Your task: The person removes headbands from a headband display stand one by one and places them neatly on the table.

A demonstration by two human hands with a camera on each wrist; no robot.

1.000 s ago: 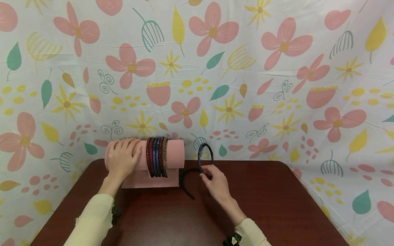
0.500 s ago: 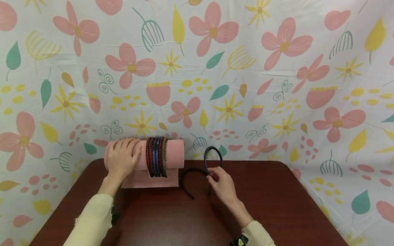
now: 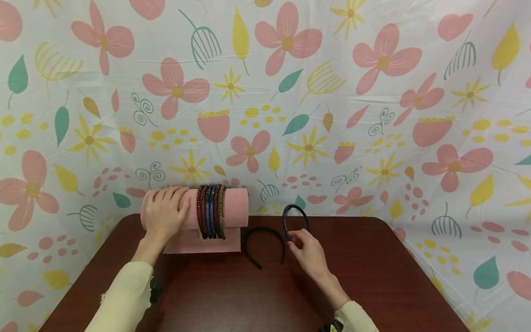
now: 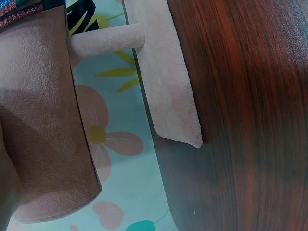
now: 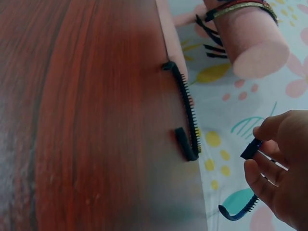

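My left hand (image 3: 165, 213) holds the left end of a pink plush headband stand (image 3: 236, 201), its fingers bent over the top of the roll. Several sparkly headbands (image 3: 211, 212) in red, blue and gold sit around the roll's middle. To the right, my right hand (image 3: 308, 252) pinches a dark blue headband (image 3: 285, 220) near one end, raised above the table's back part. The teeth inside that blue headband (image 5: 251, 204) show in the right wrist view. A black headband (image 3: 245, 249) lies on the table between the stand and my right hand.
The stand's flat pink base (image 3: 195, 246) rests on the dark brown wooden table (image 3: 232, 295), near its back edge. A white cloth (image 3: 265, 92) printed with flowers and leaves hangs behind and around the table.
My right hand has moved to the right and slightly down with the blue headband, away from the stand. More of the black headband shows now. The left hand stays on the roll.
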